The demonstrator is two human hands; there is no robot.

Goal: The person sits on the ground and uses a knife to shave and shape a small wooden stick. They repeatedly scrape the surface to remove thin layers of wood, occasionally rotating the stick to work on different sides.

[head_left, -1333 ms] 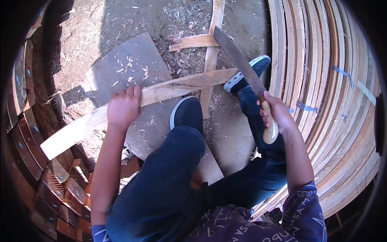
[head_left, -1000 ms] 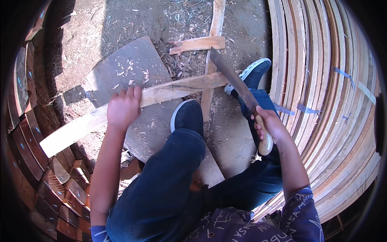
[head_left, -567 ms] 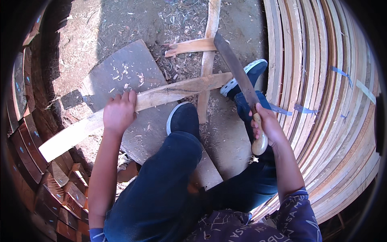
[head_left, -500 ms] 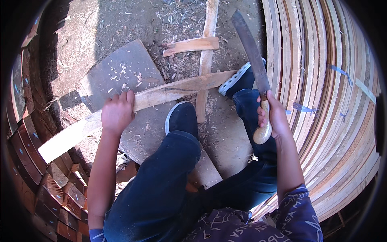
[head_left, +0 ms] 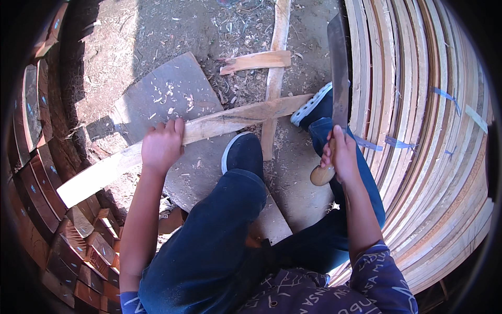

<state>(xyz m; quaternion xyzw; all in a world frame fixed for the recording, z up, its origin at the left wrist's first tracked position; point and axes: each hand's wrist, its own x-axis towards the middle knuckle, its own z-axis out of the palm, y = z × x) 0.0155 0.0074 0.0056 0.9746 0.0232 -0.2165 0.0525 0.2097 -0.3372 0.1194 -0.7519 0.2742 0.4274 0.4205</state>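
Head view: left hand [head_left: 163, 145] had its fingers wrapped over the near edge of a long wooden plank [head_left: 198, 128], holding it. Plank ran diagonally from near-left to far-right, resting across a flat grey stone slab [head_left: 167, 94] on the dirt ground [head_left: 172, 26]. Its far-right end sat against the right shoe [head_left: 314, 104]; the left shoe [head_left: 243, 154] sat just near of the plank's middle. Right hand [head_left: 340, 157] was closed around the pale wooden handle of a machete [head_left: 337, 68], blade raised and pointing far, clear of the plank. Two more wood strips [head_left: 274, 63] lay crossed on the ground beyond the plank. Stacked curved wooden slats [head_left: 418, 131] filled the right side; darker stacked wood pieces [head_left: 36, 157] lined the left. Wood chips were scattered over slab and dirt.
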